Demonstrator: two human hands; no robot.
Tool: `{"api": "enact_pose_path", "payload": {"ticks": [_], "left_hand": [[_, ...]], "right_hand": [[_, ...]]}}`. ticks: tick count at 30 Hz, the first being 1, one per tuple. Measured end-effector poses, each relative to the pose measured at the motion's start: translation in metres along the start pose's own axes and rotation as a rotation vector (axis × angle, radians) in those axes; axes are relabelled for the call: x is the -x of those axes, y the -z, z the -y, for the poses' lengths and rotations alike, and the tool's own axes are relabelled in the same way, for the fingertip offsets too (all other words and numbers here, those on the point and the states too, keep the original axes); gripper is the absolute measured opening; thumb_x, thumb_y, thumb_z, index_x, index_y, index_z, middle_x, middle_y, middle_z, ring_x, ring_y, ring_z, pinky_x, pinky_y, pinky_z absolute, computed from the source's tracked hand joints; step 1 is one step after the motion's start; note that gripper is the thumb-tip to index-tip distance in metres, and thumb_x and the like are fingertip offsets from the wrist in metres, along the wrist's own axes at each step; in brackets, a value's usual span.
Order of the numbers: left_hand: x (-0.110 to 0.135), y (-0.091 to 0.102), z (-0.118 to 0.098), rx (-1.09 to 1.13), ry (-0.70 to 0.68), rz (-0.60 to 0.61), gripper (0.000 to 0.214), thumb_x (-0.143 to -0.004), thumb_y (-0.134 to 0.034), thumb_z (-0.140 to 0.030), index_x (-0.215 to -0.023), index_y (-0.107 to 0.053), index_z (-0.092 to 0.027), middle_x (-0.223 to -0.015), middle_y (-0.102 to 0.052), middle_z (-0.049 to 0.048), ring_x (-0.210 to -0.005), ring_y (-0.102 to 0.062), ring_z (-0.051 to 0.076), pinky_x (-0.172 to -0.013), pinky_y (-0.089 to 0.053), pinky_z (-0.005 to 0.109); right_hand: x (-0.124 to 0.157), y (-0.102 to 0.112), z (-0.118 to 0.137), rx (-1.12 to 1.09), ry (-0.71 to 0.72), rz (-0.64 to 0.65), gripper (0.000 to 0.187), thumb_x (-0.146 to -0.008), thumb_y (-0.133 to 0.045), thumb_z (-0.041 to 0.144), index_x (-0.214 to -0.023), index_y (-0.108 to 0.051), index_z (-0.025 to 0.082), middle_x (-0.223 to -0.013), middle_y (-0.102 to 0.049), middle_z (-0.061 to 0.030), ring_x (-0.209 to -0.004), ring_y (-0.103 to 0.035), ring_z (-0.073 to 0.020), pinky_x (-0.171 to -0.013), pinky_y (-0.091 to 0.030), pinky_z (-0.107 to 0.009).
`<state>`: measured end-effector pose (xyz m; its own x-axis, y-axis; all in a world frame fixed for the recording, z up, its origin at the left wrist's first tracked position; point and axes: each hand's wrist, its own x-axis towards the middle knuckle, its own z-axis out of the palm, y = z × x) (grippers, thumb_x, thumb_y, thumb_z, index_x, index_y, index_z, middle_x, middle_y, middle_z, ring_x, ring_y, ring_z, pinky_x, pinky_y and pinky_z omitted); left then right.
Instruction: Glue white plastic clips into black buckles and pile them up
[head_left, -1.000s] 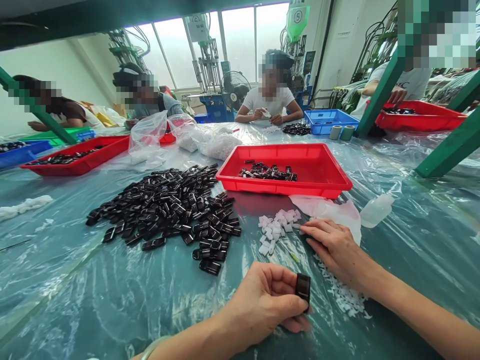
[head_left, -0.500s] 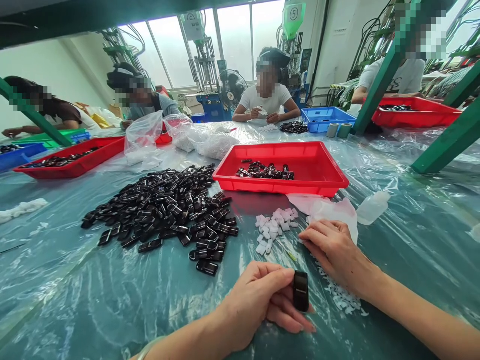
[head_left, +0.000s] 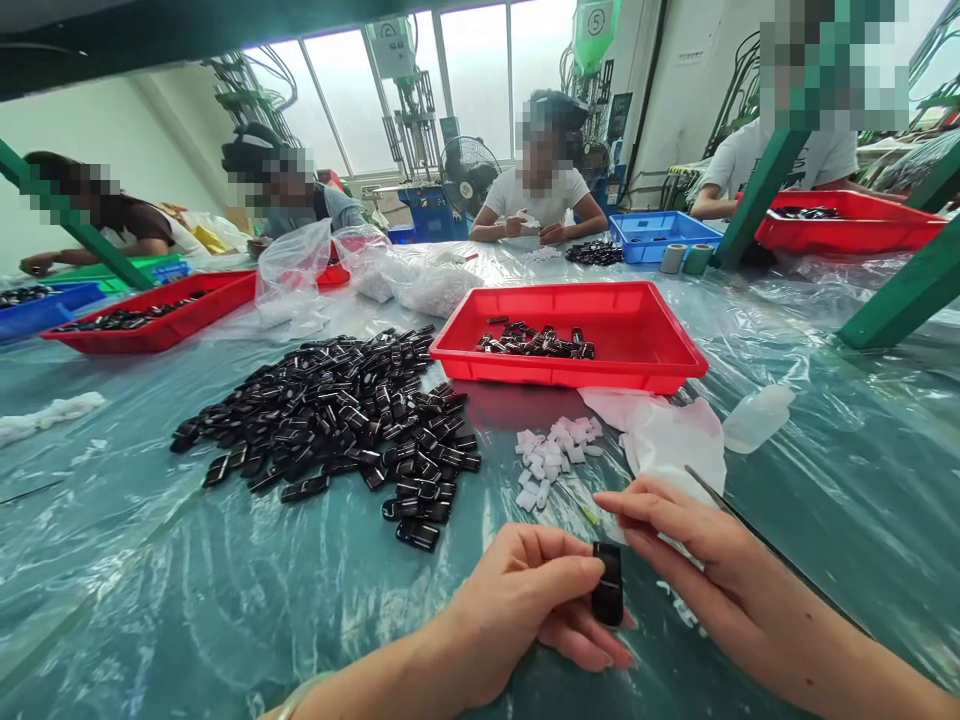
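Note:
My left hand (head_left: 517, 610) is shut on a small glossy black plastic part (head_left: 607, 585), pinching it upright between thumb and fingers. My right hand (head_left: 697, 555) is close beside that part and holds a thin dark metal pick (head_left: 709, 488) that points away from me. Beyond both hands lies a large loose pile of similar black parts (head_left: 330, 420). A small heap of white plastic bits (head_left: 551, 455) sits just ahead of my hands, and white scraps (head_left: 679, 605) lie under my right wrist.
A red tray (head_left: 637, 340) holding black parts stands ahead, with a white plastic bottle (head_left: 757, 420) and a pale bag (head_left: 667, 440) next to it. Clear plastic sheeting (head_left: 187, 600) covers the table. Several co-workers sit around it among more red and blue trays.
My right hand has lifted off the white scraps and moved toward my left hand, with the metal pick now showing in it. My left hand and its black part stay nearly still.

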<state>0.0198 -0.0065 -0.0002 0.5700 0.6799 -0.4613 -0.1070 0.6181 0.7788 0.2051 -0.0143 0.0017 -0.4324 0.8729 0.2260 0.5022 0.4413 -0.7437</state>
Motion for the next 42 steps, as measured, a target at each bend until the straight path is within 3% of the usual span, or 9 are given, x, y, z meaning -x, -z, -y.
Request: {"api": "enact_pose_path", "payload": {"ticks": [6, 11, 18, 24, 30, 34, 38, 42], "left_hand": [[0.001, 0.0, 0.003, -0.042, -0.011, 0.014, 0.027, -0.066, -0.072, -0.031, -0.076, -0.059, -0.01, -0.072, -0.067, 0.0093, -0.057, -0.066, 0.015, -0.047, -0.048, 0.014], [0.0, 0.0, 0.003, -0.053, -0.009, 0.012, 0.029, -0.066, -0.072, -0.033, -0.077, -0.059, -0.009, -0.071, -0.066, 0.009, -0.056, -0.066, 0.014, -0.045, -0.047, 0.013], [0.002, -0.001, 0.0, -0.068, -0.027, 0.003, 0.029, -0.066, -0.072, -0.033, -0.077, -0.061, -0.009, -0.073, -0.066, 0.0093, -0.057, -0.066, 0.014, -0.047, -0.048, 0.014], [0.002, -0.004, 0.0, -0.103, -0.003, -0.005, 0.033, -0.063, -0.074, -0.037, -0.074, -0.06, -0.009, -0.07, -0.065, 0.0083, -0.055, -0.064, 0.013, -0.047, -0.047, 0.015], [0.002, -0.007, -0.001, -0.14, -0.006, -0.022, 0.039, -0.06, -0.075, -0.042, -0.074, -0.058, -0.01, -0.065, -0.062, 0.0059, -0.053, -0.063, 0.013, -0.046, -0.047, 0.016], [0.002, -0.005, 0.001, -0.155, -0.008, -0.027, 0.041, -0.06, -0.075, -0.044, -0.074, -0.058, -0.01, -0.064, -0.061, 0.0049, -0.053, -0.062, 0.013, -0.047, -0.047, 0.016], [0.002, -0.005, 0.003, -0.162, -0.008, -0.014, 0.038, -0.062, -0.074, -0.042, -0.074, -0.059, -0.01, -0.06, -0.059, 0.0036, -0.054, -0.062, 0.013, -0.048, -0.046, 0.015], [0.002, -0.005, 0.003, -0.166, -0.01, -0.015, 0.037, -0.062, -0.073, -0.043, -0.073, -0.059, -0.01, -0.06, -0.06, 0.0042, -0.054, -0.061, 0.012, -0.049, -0.047, 0.016]], "right_hand": [[0.006, 0.0, 0.001, -0.083, -0.052, 0.061, 0.026, -0.094, -0.036, 0.024, -0.113, -0.052, 0.028, -0.092, -0.053, -0.0032, -0.09, -0.055, -0.0155, -0.078, -0.047, -0.026], [0.002, 0.003, 0.004, -0.225, -0.179, 0.146, 0.021, -0.093, -0.037, 0.03, -0.095, -0.058, 0.025, -0.081, -0.056, -0.0001, -0.074, -0.055, -0.0124, -0.065, -0.046, -0.021], [-0.001, -0.002, 0.002, -0.501, -0.381, -0.046, 0.018, -0.077, -0.062, 0.037, -0.078, -0.065, 0.018, -0.07, -0.063, -0.0009, -0.066, -0.058, -0.0132, -0.059, -0.047, -0.02], [0.0, -0.006, 0.003, -0.55, -0.393, -0.271, 0.015, -0.066, -0.073, 0.033, -0.075, -0.071, 0.02, -0.068, -0.067, -0.0029, -0.067, -0.061, -0.016, -0.062, -0.05, -0.023], [-0.001, -0.01, 0.005, -0.673, -0.311, -0.154, 0.004, -0.069, -0.071, 0.026, -0.07, -0.075, 0.025, -0.072, -0.068, -0.0037, -0.067, -0.061, -0.0152, -0.061, -0.05, -0.023], [-0.001, -0.009, 0.005, -0.697, -0.362, -0.145, 0.003, -0.065, -0.073, 0.026, -0.067, -0.076, 0.024, -0.071, -0.067, -0.0038, -0.065, -0.061, -0.0148, -0.057, -0.049, -0.021], [0.0, -0.008, 0.005, -0.665, -0.456, -0.116, 0.005, -0.067, -0.071, 0.026, -0.067, -0.075, 0.023, -0.074, -0.066, -0.0029, -0.07, -0.06, -0.0149, -0.063, -0.049, -0.021], [0.0, -0.007, 0.007, -0.619, -0.403, -0.098, 0.009, -0.07, -0.068, 0.027, -0.065, -0.074, 0.021, -0.072, -0.065, -0.0032, -0.067, -0.06, -0.0149, -0.061, -0.048, -0.023]]}}
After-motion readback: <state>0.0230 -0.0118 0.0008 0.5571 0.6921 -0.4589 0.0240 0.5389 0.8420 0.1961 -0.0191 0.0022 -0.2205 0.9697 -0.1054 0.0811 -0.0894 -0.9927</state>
